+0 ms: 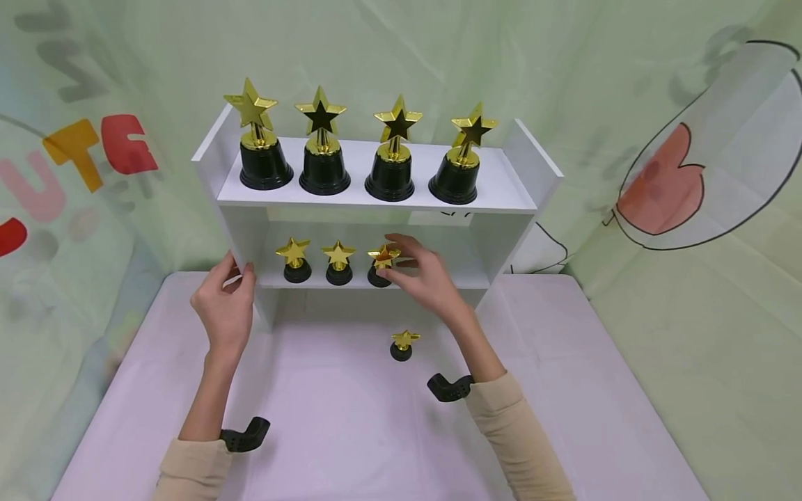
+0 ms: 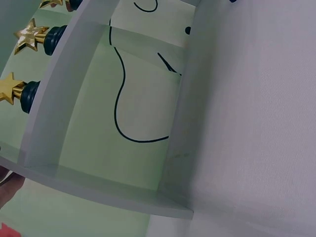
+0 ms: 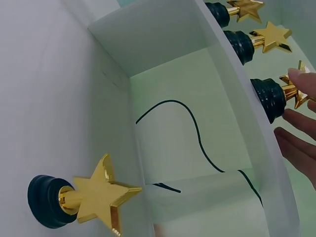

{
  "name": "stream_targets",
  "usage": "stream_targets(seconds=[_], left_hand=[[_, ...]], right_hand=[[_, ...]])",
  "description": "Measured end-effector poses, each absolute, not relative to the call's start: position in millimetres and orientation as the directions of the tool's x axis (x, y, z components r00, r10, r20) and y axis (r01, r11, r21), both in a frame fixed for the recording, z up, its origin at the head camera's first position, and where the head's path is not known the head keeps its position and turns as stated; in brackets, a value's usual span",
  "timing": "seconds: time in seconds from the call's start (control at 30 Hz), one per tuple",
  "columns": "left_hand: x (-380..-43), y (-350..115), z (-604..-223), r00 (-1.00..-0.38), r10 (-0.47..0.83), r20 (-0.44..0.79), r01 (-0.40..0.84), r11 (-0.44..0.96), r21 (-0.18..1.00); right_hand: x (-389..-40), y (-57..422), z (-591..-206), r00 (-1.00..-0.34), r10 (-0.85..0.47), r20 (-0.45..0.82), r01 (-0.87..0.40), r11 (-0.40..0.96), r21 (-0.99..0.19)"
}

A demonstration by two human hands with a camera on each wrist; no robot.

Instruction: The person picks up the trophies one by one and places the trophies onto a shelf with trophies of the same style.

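In the head view, a white two-tier shelf (image 1: 376, 207) stands at the back of the table. My right hand (image 1: 426, 278) pinches a small gold star trophy (image 3: 270, 100) by its star; its black base sits on the lower tier. To its left on that tier stand two more small trophies (image 1: 339, 263), upright. My left hand (image 1: 227, 306) grips the front edge of the shelf's left side panel, thumb in front and fingers partly hidden behind it. Another small star trophy (image 1: 402, 346) stands on the table before the shelf, below my right hand.
Several larger star trophies (image 1: 324, 167) stand in a row on the upper tier. A pale cloth covers the table (image 1: 338, 417). Green curtains (image 1: 407, 49) with printed letters and drawings hang behind and at both sides. A black wrist camera (image 1: 247, 435) sits on each forearm.
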State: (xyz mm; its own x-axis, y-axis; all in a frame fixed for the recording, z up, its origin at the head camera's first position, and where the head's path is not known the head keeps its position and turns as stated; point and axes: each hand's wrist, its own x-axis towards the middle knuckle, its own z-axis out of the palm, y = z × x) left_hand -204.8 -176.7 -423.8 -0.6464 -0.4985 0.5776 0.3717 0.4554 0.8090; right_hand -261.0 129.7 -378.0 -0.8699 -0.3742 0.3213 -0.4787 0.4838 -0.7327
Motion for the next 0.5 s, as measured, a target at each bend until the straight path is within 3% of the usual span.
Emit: stream_targets(seconds=[0.33, 0.5], left_hand=[[-205, -177, -425, -0.643, -0.495, 0.584, 0.388, 0.447, 0.806], [-205, -177, -424, -0.639, -0.493, 0.59, 0.403, 0.439, 0.803]], right_hand=[[-238, 154, -393, -0.834, -0.31, 0.456, -0.55, 0.535, -0.641], [-221, 167, -404, -0.758, -0.304, 0.577, -0.636, 0.543, -0.549]])
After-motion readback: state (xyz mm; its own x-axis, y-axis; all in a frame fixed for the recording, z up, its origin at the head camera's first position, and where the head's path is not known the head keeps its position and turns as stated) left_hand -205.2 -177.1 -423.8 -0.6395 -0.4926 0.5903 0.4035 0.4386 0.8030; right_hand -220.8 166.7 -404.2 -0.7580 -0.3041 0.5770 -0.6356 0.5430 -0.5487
